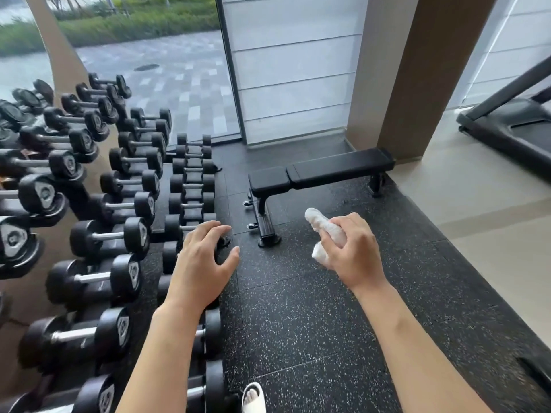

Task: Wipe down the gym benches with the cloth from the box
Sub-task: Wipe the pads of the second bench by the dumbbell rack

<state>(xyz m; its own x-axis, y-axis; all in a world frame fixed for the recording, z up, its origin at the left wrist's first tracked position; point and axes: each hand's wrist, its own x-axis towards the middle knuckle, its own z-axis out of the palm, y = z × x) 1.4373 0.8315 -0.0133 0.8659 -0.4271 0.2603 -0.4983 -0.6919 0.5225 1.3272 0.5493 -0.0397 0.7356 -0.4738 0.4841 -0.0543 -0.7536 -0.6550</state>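
A black padded gym bench (322, 172) stands flat on the speckled rubber floor ahead of me, in front of a window and a brown pillar. My right hand (353, 251) is held out in the air short of the bench, shut on a rolled white cloth (325, 228) whose ends stick out above and below my fingers. My left hand (202, 260) hovers beside it, palm down, fingers spread and curled, holding nothing. No box is in view.
A long rack of black dumbbells (98, 204) fills the left side, close to my left arm. A treadmill (512, 126) stands at the far right on pale flooring. The brown pillar (417, 76) rises behind the bench. My white-shod foot (253, 397) shows at the bottom.
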